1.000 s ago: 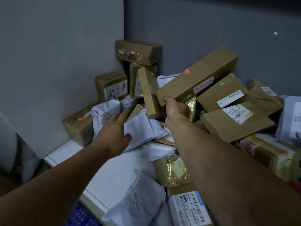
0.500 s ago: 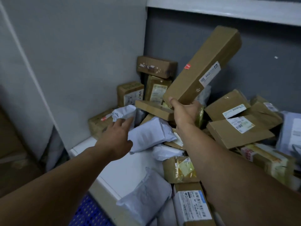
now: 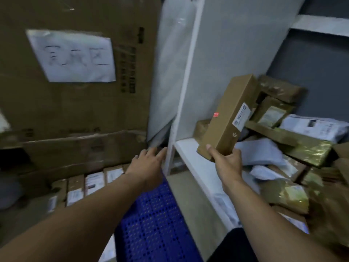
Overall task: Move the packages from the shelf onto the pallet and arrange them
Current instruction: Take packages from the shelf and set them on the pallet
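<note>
My right hand (image 3: 225,161) grips the lower end of a long brown cardboard box (image 3: 229,118), which stands almost upright above the white shelf (image 3: 190,150); the box carries a white label and a small red sticker. Behind it, a heap of brown boxes and grey mailer bags (image 3: 279,142) fills the shelf. My left hand (image 3: 148,163) is held out with fingers straight and holds nothing, left of the shelf's white upright. Below it lies the blue perforated pallet (image 3: 153,220), with a row of labelled packages (image 3: 88,186) standing on its left part.
A tall cardboard wall (image 3: 79,72) with a handwritten paper sign stands at the left behind the pallet. The shelf's white side panel (image 3: 188,72) divides shelf from pallet. A gold-wrapped parcel (image 3: 289,193) lies at the shelf's front right.
My right hand has carried the long box off the heap and to the left, toward the shelf's edge. My left hand has left the grey bag and now reaches over the pallet. My view has swung left.
</note>
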